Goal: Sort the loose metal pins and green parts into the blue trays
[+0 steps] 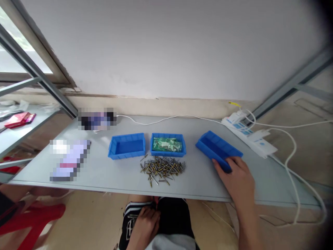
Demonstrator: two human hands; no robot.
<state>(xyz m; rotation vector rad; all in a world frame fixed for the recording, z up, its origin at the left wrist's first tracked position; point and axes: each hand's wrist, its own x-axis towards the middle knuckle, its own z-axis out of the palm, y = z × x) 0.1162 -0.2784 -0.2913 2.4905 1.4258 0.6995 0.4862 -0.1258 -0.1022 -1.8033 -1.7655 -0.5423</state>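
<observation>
My right hand [238,177] grips the near edge of a blue plastic bin [221,144], which sits at an angle on the right of the table; no contents show inside it. In my lap, below the table edge, my left hand [148,220] rests with curled fingers; whatever it may hold is hidden. A second blue bin [168,153] at the centre contains small clear-and-green packets [166,144]. Another blue bin [126,155], with its floor bare, stands to its left. In front of the middle bin lies a loose pile of thin metal pins with brass-coloured ends [163,168].
A white power strip [249,137] with plugs and looping cables [292,149] lies along the right side. Pixelated items [71,161] occupy the left of the grey table [104,180]. Another person's arm [15,191] and a red stool [36,218] show at lower left.
</observation>
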